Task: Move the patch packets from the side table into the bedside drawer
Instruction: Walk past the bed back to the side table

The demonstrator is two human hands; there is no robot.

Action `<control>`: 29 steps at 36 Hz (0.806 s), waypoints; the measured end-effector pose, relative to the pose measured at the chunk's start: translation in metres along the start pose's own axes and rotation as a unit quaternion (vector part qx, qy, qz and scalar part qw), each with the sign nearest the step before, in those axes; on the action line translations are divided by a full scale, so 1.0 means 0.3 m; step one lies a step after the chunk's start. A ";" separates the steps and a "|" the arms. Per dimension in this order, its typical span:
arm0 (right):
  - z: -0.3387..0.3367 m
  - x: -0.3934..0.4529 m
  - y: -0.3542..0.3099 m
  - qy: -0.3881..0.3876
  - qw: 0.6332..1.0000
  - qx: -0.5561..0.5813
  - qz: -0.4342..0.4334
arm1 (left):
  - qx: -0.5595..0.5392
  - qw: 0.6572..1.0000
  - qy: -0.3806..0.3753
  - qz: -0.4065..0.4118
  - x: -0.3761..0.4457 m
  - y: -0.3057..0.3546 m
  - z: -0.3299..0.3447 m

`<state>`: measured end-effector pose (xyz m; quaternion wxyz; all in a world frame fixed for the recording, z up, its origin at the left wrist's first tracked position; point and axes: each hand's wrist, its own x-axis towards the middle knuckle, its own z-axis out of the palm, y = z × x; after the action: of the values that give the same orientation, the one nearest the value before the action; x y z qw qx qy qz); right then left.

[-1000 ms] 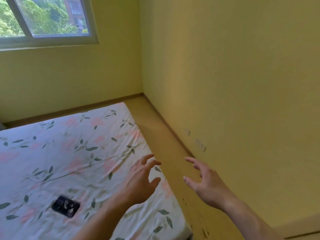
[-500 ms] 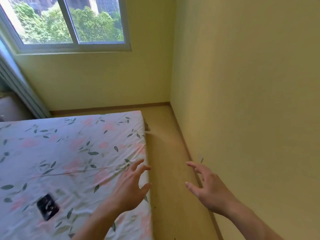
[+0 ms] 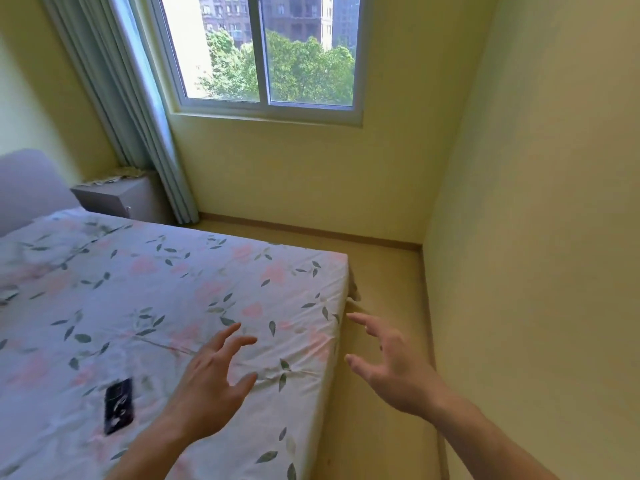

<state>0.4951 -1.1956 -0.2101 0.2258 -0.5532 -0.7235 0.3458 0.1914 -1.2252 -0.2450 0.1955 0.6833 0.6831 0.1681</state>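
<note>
A grey bedside table (image 3: 114,197) stands far off at the back left, beside the curtain. Pale packets (image 3: 119,173) lie in a loose heap on its top; they are too small to make out. One small knob shows on its front. My left hand (image 3: 211,382) hovers over the bed with fingers spread, holding nothing. My right hand (image 3: 391,368) is raised over the floor strip beside the bed, fingers spread and empty. Both hands are far from the table.
A bed with a floral sheet (image 3: 166,306) fills the left half. A black phone (image 3: 118,405) lies on it near my left arm. A narrow floor strip (image 3: 388,271) runs between bed and right wall toward the window (image 3: 266,53). A grey-green curtain (image 3: 131,109) hangs at the left.
The view has swung left and upward, bringing the window, curtain and bedside table into sight. Both hands keep their spread, empty pose in front of me.
</note>
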 end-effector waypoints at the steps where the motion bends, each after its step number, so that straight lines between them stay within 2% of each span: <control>1: -0.029 0.061 0.018 0.002 1.000 -0.004 -0.004 | -0.003 1.000 0.005 -0.003 0.063 0.009 0.004; 8: -0.235 0.496 0.098 0.013 1.000 -0.011 -0.021 | -0.013 1.000 0.010 0.012 0.537 0.157 -0.011; 17: -0.497 0.990 0.285 -0.016 0.999 0.015 -0.033 | -0.013 0.999 0.017 0.033 1.097 0.385 0.028; 23: -0.671 1.363 0.441 -0.033 0.997 -0.013 -0.073 | -0.014 0.999 0.049 0.002 1.447 0.481 0.093; 29: -0.871 1.726 0.532 -0.085 0.991 -0.028 -0.101 | -0.005 0.994 0.085 -0.065 1.706 0.562 0.099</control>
<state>0.6353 -0.6111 -0.1865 0.1817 -0.4515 -0.8018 0.3469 0.3577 -0.7133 -0.2062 0.1510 0.6196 0.7393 0.2160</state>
